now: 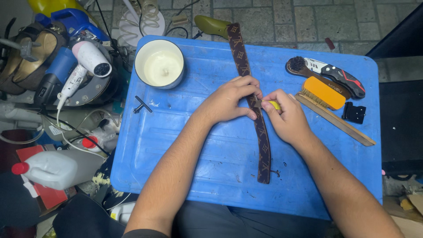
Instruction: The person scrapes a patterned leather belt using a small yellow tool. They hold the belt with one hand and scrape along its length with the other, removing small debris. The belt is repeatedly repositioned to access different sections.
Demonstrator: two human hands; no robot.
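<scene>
A long brown patterned belt strap [240, 57] lies lengthwise down the middle of a blue plastic table [176, 150]. My left hand [231, 99] presses on the strap at its middle, fingers curled over its edge. My right hand [286, 117] grips a small tool with a yellow handle [274, 105], its metal tip touching the strap right beside my left fingers. The tool's blade is mostly hidden between the two hands.
A white tub of pale paste [159, 64] stands at the table's back left, a small black key tool [142, 105] near it. At the right lie brushes [324, 92], a folding knife [339, 75] and a black clip [354, 112]. A hair dryer [86, 64], bottles and clutter crowd the left floor.
</scene>
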